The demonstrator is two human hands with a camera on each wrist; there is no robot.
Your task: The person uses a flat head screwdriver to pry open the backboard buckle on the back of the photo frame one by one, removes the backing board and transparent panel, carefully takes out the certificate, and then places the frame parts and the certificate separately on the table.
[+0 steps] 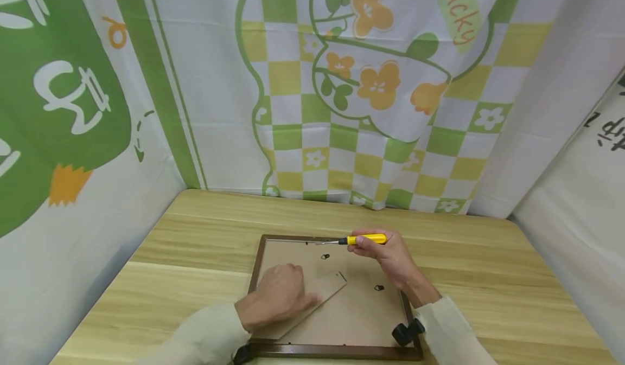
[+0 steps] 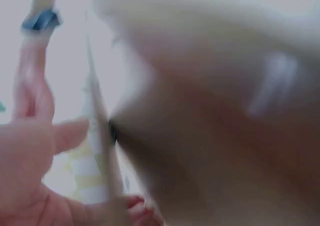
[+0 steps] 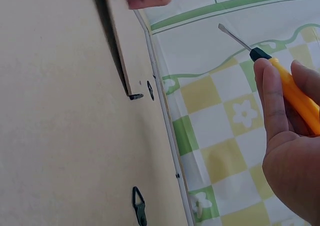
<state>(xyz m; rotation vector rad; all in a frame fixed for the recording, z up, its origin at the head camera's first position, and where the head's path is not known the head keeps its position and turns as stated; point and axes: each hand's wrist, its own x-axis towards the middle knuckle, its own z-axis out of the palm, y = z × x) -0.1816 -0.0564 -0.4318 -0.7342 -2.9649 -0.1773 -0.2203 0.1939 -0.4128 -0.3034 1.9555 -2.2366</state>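
The right hand (image 1: 387, 255) grips the driver (image 1: 377, 238); the left hand (image 1: 280, 293) holds the flap (image 1: 332, 288). Go gently; don't scratch the frame (image 1: 312, 350).

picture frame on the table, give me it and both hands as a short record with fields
frame: brown picture frame, back side up on the wooden table
back: tan board with two dark hangers and a stand leg
left hand: grips the stand leg
right hand: holds a screwdriver by its yellow handle
screwdriver tip: flat, touching nothing
backdrop: patterned cloth
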